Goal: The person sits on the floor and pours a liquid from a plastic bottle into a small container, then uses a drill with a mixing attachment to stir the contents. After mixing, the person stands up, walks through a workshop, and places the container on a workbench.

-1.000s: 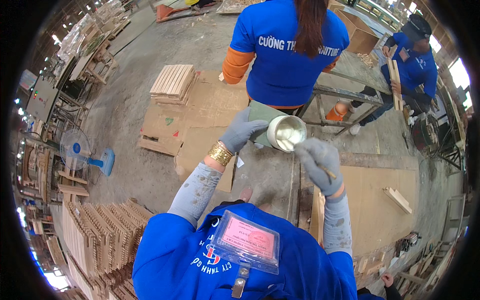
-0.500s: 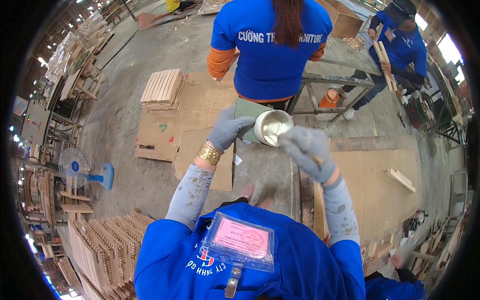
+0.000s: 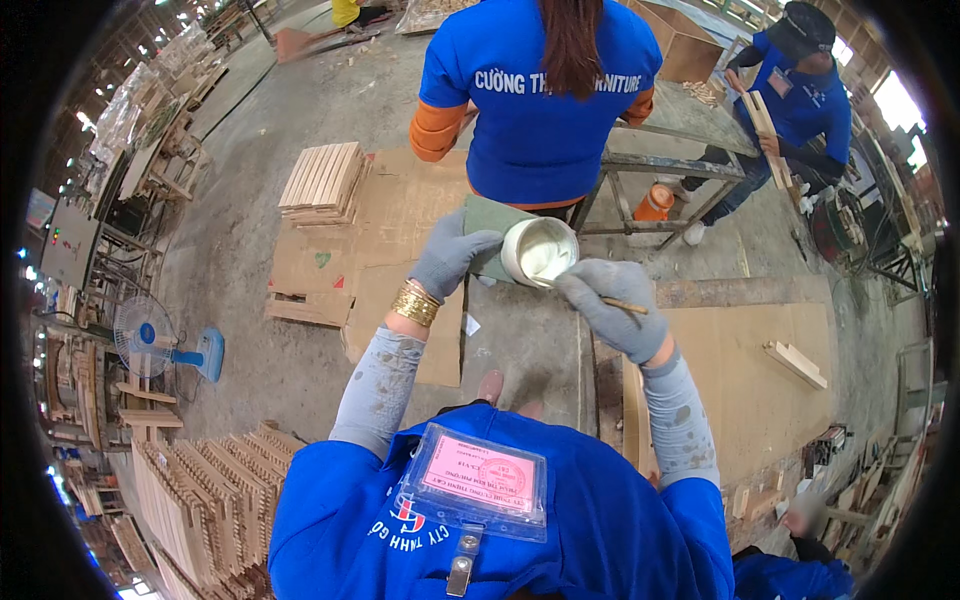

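Observation:
My left hand point(image 3: 452, 258), in a grey glove, is closed round a dull green sheet point(image 3: 490, 222) and a white cup point(image 3: 512, 262), which lie against each other. The cup is tilted so its mouth shows, with a creamy white substance point(image 3: 548, 255) inside. In my gloved right hand point(image 3: 615, 310) is a thin wooden-handled stick point(image 3: 628, 305), pinched at the cup's near right rim. Its handle end sticks out past my fingers, while its other end reaches to the cup's mouth; I cannot make out the tip's shape.
Ahead stands a co-worker in blue point(image 3: 545, 110), back turned, by a metal-framed table point(image 3: 670, 165). Another person point(image 3: 800, 100) at far right holds wood strips. Stacked boards point(image 3: 322, 180) lie on cardboard point(image 3: 400, 200); a fan point(image 3: 165, 340) and piled slats point(image 3: 210, 490) are at left, a cardboard-covered surface point(image 3: 740, 370) at right.
My right hand has turned and steadied at the cup's rim, and the stick's handle now shows clearly. The cup has shifted slightly left. At far right, the person's wood strips have tilted a little.

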{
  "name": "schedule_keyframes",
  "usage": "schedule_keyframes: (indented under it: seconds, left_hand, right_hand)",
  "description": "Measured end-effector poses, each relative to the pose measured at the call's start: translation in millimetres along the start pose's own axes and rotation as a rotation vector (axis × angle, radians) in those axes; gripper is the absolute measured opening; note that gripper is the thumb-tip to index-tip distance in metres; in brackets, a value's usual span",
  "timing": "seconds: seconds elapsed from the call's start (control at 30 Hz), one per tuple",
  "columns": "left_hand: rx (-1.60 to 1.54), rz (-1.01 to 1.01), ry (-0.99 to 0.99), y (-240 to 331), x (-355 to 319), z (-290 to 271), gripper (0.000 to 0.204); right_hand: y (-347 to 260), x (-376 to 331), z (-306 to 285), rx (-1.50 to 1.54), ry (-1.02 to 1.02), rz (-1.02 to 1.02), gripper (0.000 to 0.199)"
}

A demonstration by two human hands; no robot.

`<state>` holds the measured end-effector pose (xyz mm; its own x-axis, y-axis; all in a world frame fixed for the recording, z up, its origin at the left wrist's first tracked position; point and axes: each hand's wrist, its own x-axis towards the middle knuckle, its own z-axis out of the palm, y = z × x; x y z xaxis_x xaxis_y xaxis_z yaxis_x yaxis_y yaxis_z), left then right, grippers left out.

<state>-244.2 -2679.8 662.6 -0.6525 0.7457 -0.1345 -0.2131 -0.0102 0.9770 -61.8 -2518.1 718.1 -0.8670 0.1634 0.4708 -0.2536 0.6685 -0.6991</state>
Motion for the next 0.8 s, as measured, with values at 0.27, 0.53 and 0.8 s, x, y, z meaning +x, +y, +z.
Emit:
schedule_keyframes:
  seconds: [0.27,0.53,0.8]
  left_hand:
    - [0.026,0.043,0.067,-1.5,-6.5,-15.1,0.032]
    - [0.018,0.13,0.235,-18.0,-24.3,-75.2,0.028]
    - [0.646,0.563,0.365,-27.6,-55.2,-163.9,0.03]
  right_hand:
    - [3.5,10.6,2.3,0.13,-0.087,-0.055,0.011]
    - [7.2,50.3,56.4,0.106,-0.17,-0.148,0.014]
    - [-8.0,106.0,141.0,0.116,-0.358,-0.228,0.012]
